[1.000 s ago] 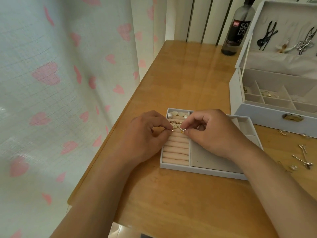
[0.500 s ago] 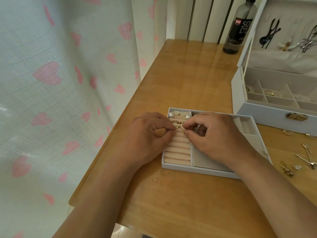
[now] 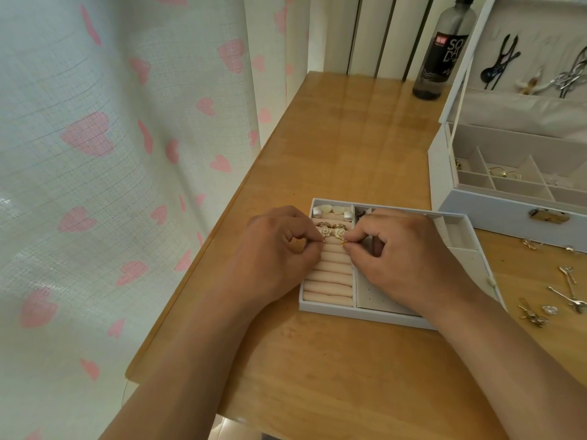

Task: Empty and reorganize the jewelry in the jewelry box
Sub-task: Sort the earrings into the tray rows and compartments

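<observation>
A white tray insert (image 3: 359,313) lies on the wooden desk with peach ring rolls (image 3: 330,282) in its left part. Two white rose earrings (image 3: 332,232) sit between the rolls, with gold rings and pearl pieces (image 3: 332,211) behind them. My left hand (image 3: 279,254) pinches the left earring's gold end. My right hand (image 3: 403,258) pinches the right earring's gold end. The open white jewelry box (image 3: 508,204) stands at the right, with hair sticks hung in its lid and small gold pieces in its compartments.
A dark bottle (image 3: 443,55) stands at the back of the desk beside the box lid. Loose silver and gold pieces (image 3: 568,290) lie on the desk right of the tray. A heart-patterned curtain (image 3: 120,154) hangs along the desk's left edge.
Both hands have shifted slightly toward the tray's back while pinching the earrings, which now sit lower between the rolls. The view has tilted a little.
</observation>
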